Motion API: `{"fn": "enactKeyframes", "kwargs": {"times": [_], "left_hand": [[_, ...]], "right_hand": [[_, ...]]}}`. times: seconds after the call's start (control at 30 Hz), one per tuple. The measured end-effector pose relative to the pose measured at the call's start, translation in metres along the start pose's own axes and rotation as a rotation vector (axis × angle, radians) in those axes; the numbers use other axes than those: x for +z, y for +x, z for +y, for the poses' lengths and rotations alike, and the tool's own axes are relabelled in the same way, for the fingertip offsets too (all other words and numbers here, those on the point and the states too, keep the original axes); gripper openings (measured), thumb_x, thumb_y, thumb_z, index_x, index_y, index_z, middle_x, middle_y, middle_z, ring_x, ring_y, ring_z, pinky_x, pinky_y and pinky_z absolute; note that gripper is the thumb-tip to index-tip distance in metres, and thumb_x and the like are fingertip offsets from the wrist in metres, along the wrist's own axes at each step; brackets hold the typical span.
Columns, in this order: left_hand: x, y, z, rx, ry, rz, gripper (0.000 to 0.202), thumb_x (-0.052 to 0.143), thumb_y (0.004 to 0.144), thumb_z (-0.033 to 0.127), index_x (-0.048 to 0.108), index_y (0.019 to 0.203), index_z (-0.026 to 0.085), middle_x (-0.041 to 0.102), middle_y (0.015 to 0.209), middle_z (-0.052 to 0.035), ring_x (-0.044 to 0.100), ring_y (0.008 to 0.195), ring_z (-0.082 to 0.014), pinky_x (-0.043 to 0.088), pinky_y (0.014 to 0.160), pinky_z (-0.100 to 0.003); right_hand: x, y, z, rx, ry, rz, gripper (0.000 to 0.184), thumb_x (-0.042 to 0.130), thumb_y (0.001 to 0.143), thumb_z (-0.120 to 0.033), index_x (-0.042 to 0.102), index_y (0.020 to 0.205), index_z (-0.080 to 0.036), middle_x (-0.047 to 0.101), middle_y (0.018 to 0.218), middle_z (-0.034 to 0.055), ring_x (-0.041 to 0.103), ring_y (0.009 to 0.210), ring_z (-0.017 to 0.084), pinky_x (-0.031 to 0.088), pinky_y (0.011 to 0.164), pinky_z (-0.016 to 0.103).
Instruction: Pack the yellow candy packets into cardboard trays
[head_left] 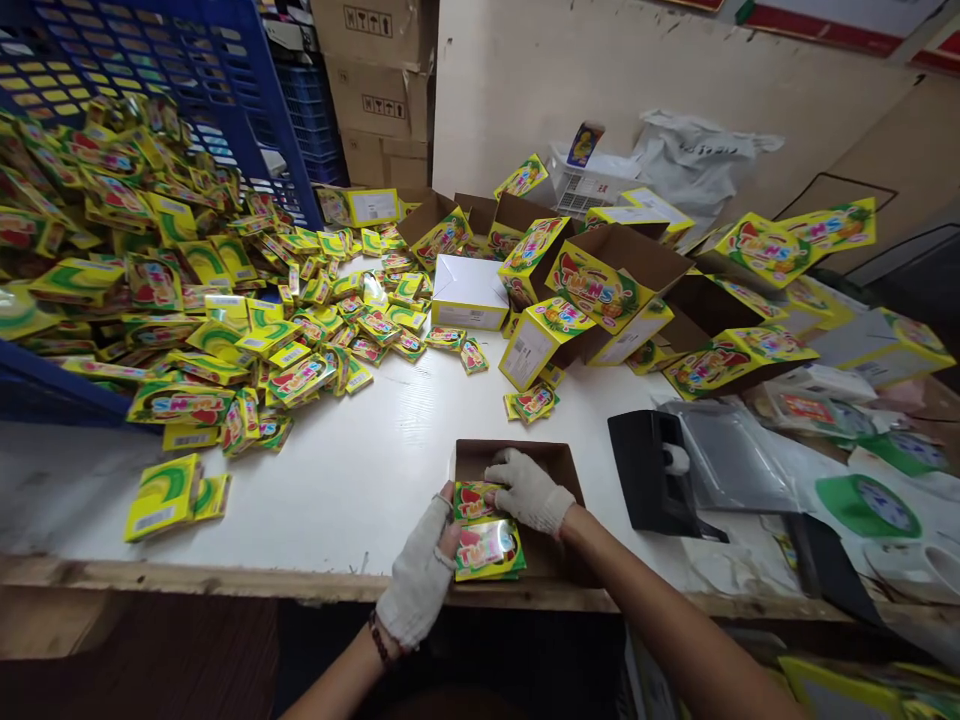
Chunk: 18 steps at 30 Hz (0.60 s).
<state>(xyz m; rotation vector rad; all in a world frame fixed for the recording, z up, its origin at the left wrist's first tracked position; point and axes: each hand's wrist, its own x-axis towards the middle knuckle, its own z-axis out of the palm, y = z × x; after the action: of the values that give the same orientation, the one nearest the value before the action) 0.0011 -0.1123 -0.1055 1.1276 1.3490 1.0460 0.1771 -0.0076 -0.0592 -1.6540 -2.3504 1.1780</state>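
Note:
An open cardboard box [547, 460] with brown inner walls lies at the table's front edge. Inside, on its left side, lie flat yellow-green TWINS packs [487, 550] with watermelon pictures. My left hand [420, 575], in a white fingerless glove, grips the box's left wall, its fingertips near the packs. My right hand [529, 490], gloved the same way, reaches into the box with bent fingers on the rear TWINS pack [471, 500]. The fingers partly cover that pack. Two packs [161, 497] lie apart at the table's left front.
Many loose packs [300, 380] spill from a tipped blue crate [255, 90] on the left. Several open display boxes [592, 280] and a white-topped box [469, 290] stand behind. At right are a black tape dispenser [649, 470], plastic wrap and a green tape roll [866, 505].

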Motion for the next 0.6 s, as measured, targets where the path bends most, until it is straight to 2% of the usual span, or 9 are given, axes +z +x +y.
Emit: {"fn": "enactKeyframes", "kwargs": {"times": [0.07, 0.13, 0.2, 0.27, 0.33, 0.47, 0.53, 0.6], "left_hand": [[0.001, 0.0, -0.003, 0.008, -0.016, -0.011, 0.066, 0.049, 0.09, 0.053, 0.041, 0.146, 0.018, 0.042, 0.152, -0.0081, 0.038, 0.141, -0.0251, 0.027, 0.121, -0.041], [0.002, 0.0, -0.004, 0.017, -0.051, -0.036, 0.066, 0.048, 0.091, 0.052, 0.039, 0.147, 0.019, 0.041, 0.152, -0.0079, 0.038, 0.141, -0.0244, 0.029, 0.12, -0.041], [0.002, 0.001, -0.004, 0.024, -0.078, -0.065, 0.066, 0.047, 0.092, 0.052, 0.037, 0.148, 0.019, 0.039, 0.153, -0.0074, 0.039, 0.14, -0.0235, 0.031, 0.12, -0.04], [0.0, 0.002, -0.003, 0.029, -0.068, -0.082, 0.065, 0.046, 0.092, 0.052, 0.037, 0.148, 0.019, 0.039, 0.154, -0.0071, 0.039, 0.14, -0.0229, 0.031, 0.119, -0.039], [-0.003, 0.004, -0.003, 0.037, -0.036, -0.089, 0.065, 0.047, 0.092, 0.052, 0.039, 0.147, 0.019, 0.039, 0.153, -0.007, 0.037, 0.141, -0.0226, 0.031, 0.12, -0.038], [-0.005, 0.004, -0.004, 0.055, 0.004, -0.082, 0.064, 0.048, 0.091, 0.051, 0.039, 0.147, 0.02, 0.041, 0.152, -0.0065, 0.035, 0.142, -0.0231, 0.027, 0.121, -0.039], [-0.004, 0.004, -0.005, 0.056, 0.013, -0.073, 0.064, 0.049, 0.091, 0.051, 0.04, 0.147, 0.02, 0.041, 0.152, -0.0062, 0.036, 0.142, -0.0236, 0.024, 0.122, -0.04], [-0.002, 0.003, -0.005, 0.049, 0.016, -0.065, 0.064, 0.048, 0.091, 0.05, 0.039, 0.147, 0.021, 0.041, 0.153, -0.006, 0.036, 0.142, -0.0235, 0.023, 0.122, -0.04]], "right_hand": [[-0.006, -0.004, 0.0, -0.014, 0.086, 0.055, 0.022, 0.063, 0.076, -0.019, 0.071, 0.097, -0.018, 0.062, 0.108, 0.0086, 0.058, 0.101, 0.023, 0.045, 0.092, 0.035], [-0.011, -0.006, 0.004, 0.02, 0.231, 0.162, 0.029, 0.059, 0.078, -0.018, 0.066, 0.107, -0.02, 0.064, 0.101, 0.0044, 0.06, 0.092, 0.019, 0.048, 0.085, 0.031], [-0.011, -0.006, 0.008, 0.056, 0.28, 0.273, 0.03, 0.056, 0.08, -0.018, 0.061, 0.11, -0.022, 0.065, 0.095, 0.0013, 0.06, 0.086, 0.017, 0.049, 0.079, 0.029], [-0.005, -0.004, 0.01, 0.043, 0.17, 0.319, 0.025, 0.054, 0.081, -0.016, 0.062, 0.104, -0.022, 0.066, 0.093, 0.0012, 0.06, 0.085, 0.017, 0.048, 0.078, 0.029], [0.003, -0.001, 0.007, 0.003, -0.051, 0.305, 0.022, 0.051, 0.085, -0.012, 0.064, 0.1, -0.02, 0.066, 0.096, 0.0047, 0.059, 0.089, 0.018, 0.047, 0.081, 0.029], [0.016, 0.001, -0.006, 0.015, -0.518, 0.287, 0.026, 0.045, 0.093, -0.015, 0.067, 0.106, -0.018, 0.064, 0.108, 0.0139, 0.057, 0.098, 0.025, 0.046, 0.079, 0.033], [0.017, 0.002, -0.011, 0.039, -0.559, 0.237, 0.026, 0.047, 0.092, -0.014, 0.069, 0.105, -0.017, 0.063, 0.111, 0.0163, 0.056, 0.1, 0.027, 0.047, 0.078, 0.035], [0.014, 0.002, -0.01, 0.026, -0.506, 0.145, 0.026, 0.049, 0.089, -0.011, 0.071, 0.101, -0.017, 0.065, 0.109, 0.015, 0.058, 0.101, 0.026, 0.048, 0.081, 0.034]]}}
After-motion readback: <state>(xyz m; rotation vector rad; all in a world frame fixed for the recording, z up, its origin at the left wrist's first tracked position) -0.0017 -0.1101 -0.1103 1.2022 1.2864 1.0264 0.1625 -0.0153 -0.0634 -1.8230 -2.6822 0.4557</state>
